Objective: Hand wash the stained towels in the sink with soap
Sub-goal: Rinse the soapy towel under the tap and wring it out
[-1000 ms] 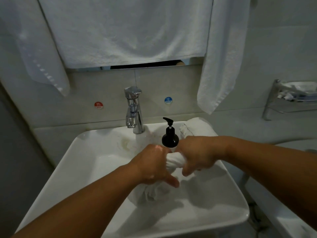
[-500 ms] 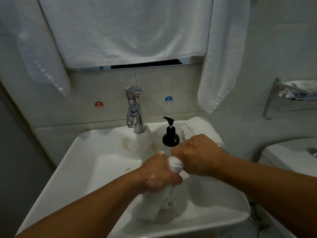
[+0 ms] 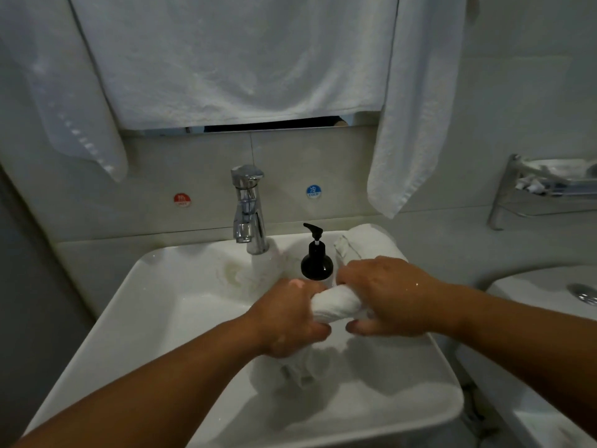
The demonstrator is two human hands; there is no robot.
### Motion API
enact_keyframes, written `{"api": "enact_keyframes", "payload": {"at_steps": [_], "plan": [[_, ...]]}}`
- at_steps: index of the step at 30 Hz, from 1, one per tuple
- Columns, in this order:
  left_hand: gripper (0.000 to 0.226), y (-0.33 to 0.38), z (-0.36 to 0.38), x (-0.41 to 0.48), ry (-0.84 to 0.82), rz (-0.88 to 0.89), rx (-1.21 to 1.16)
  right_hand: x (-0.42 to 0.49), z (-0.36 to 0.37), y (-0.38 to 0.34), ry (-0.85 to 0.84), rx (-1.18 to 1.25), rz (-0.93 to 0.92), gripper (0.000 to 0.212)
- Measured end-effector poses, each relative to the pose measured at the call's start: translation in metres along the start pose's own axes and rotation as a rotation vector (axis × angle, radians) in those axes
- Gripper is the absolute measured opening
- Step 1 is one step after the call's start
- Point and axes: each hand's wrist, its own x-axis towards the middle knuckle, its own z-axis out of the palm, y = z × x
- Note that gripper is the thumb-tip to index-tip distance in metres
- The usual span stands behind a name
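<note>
A wet white towel (image 3: pixel 336 305) is twisted into a thick roll above the white sink (image 3: pixel 168 305). My left hand (image 3: pixel 287 321) grips its left end and my right hand (image 3: pixel 384 295) grips its right end. The rest of the towel hangs down below my left hand into the basin. A black soap pump bottle (image 3: pixel 316 260) stands on the sink's back rim, just behind my hands. The chrome tap (image 3: pixel 247 208) rises left of the bottle. Another rolled white towel (image 3: pixel 365 242) lies on the rim behind my right hand.
White towels hang on the wall above: one wide (image 3: pixel 226 59), one at the left (image 3: pixel 74 101), one at the right (image 3: pixel 416 108). A metal shelf (image 3: pixel 546 189) is at the far right. A toilet cistern (image 3: pixel 542 295) stands to the right of the sink.
My hands have come level again, with the twisted towel roll showing between them. Half a second ago my right hand was stacked above the left with the towel hanging down.
</note>
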Motion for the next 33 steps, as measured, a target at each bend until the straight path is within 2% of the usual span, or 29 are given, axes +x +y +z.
{"api": "enact_keyframes", "payload": {"at_steps": [1,4,6,8,10,14,18,25,33], "plan": [[0.039,0.0,0.003,0.001,0.039,0.046,0.051,0.0,-0.009,0.002,-0.111,0.055,0.005,0.044],[0.033,0.001,0.008,0.001,0.139,0.187,0.218,0.011,-0.026,0.002,-0.303,0.058,0.016,0.045],[0.034,-0.002,0.011,0.004,0.2,0.25,0.304,0.017,-0.025,-0.004,-0.441,0.153,0.065,0.045],[0.031,-0.006,0.011,0.006,0.274,0.291,0.344,0.021,-0.018,-0.004,-0.542,0.353,0.164,0.04],[0.027,-0.008,0.01,0.006,0.286,0.288,0.376,0.022,-0.016,-0.007,-0.567,0.418,0.219,0.031],[0.036,-0.009,0.005,0.013,0.084,0.102,0.407,0.022,-0.013,-0.019,-0.347,-0.023,0.193,0.051],[0.049,-0.002,0.004,0.016,-0.063,-0.029,0.246,0.015,-0.009,-0.026,-0.15,-0.212,0.126,0.044],[0.027,0.004,0.004,0.008,-0.031,-0.192,-0.019,0.024,0.011,-0.016,0.183,-0.32,-0.041,0.029],[0.026,0.01,0.015,-0.003,0.014,-0.317,-0.284,0.025,0.022,-0.01,0.353,-0.265,-0.124,0.043]]}}
